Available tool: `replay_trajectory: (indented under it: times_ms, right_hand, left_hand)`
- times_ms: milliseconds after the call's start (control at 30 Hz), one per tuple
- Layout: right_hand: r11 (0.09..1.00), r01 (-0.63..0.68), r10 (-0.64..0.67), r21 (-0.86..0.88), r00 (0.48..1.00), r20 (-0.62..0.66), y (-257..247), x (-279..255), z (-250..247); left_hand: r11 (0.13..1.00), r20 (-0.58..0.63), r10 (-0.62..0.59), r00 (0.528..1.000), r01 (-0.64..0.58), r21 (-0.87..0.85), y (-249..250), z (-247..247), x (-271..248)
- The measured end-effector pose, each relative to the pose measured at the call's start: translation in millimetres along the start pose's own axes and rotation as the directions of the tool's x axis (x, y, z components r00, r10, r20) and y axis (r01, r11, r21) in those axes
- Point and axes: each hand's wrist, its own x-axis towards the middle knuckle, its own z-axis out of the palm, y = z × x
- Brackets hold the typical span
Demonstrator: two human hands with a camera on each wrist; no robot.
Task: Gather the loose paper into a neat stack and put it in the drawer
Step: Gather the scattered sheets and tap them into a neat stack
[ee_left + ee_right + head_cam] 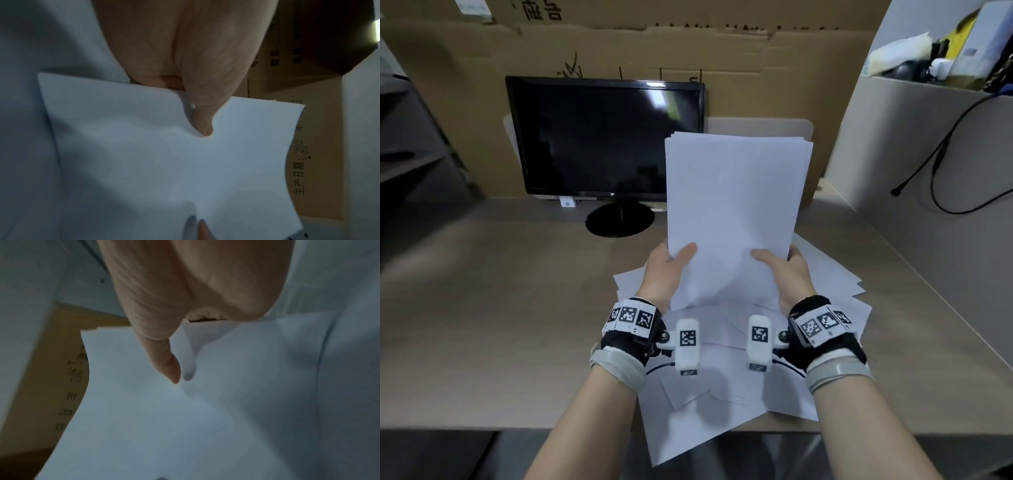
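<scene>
A stack of white paper [732, 212] stands upright above the desk, held by its lower part between both hands. My left hand [667, 267] grips its left edge, thumb on the near face. My right hand [784, 270] grips the right edge the same way. The left wrist view shows the left thumb [202, 123] pressing into the paper stack [164, 162]. The right thumb [170, 369] lies on the stack [185, 418] in the right wrist view. More loose sheets [722, 394] lie spread on the desk under my wrists. No drawer is in view.
A dark monitor [602, 137] stands on the desk [482, 291] at the back left. Cardboard panels [619, 51] close off the rear. A grey partition [928, 171] with a black cable [945, 164] runs along the right. One sheet overhangs the front desk edge.
</scene>
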Motion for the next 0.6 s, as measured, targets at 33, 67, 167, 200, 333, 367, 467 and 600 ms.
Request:
replay_trajectory:
  times_ms: [33,67,167,200,333,367,467,600]
  right_hand:
    - [1.000,-0.010,0.010,-0.022,1.000,0.015,2,-1,-1]
    - [0.998,-0.015,0.017,-0.053,0.999,0.031,3,-3,-2]
    - [0.994,-0.035,0.043,-0.108,0.996,0.075,-1,-9,-6]
    - [0.992,-0.043,0.054,-0.118,0.994,0.092,-2,-10,-7]
    - [0.980,-0.143,0.161,-0.141,0.978,0.129,3,-20,-8]
    - [0.975,-0.156,0.176,-0.157,0.977,0.123,5,-23,-7]
    - [0.973,-0.144,0.155,-0.179,0.987,0.049,12,-29,-5]
    - [0.975,-0.101,0.079,-0.197,0.990,-0.113,16,-23,-15]
  left_hand:
    - [1.000,-0.008,0.005,1.000,-0.005,-0.001,-2,0,0]
    - [1.000,-0.011,0.007,1.000,-0.007,-0.012,-2,1,-1]
    - [0.998,-0.016,0.021,1.000,-0.022,-0.056,4,-1,-2]
    - [0.998,-0.021,0.009,1.000,-0.011,-0.065,6,-4,-1]
    - [0.999,0.005,-0.051,0.999,0.051,-0.001,4,-18,-9]
    - [0.998,-0.001,-0.064,0.998,0.064,0.016,3,-20,-11]
    - [0.977,-0.088,-0.203,0.975,0.207,0.046,6,-35,-11]
    - [0.897,-0.249,-0.381,0.891,0.421,0.136,9,-73,-14]
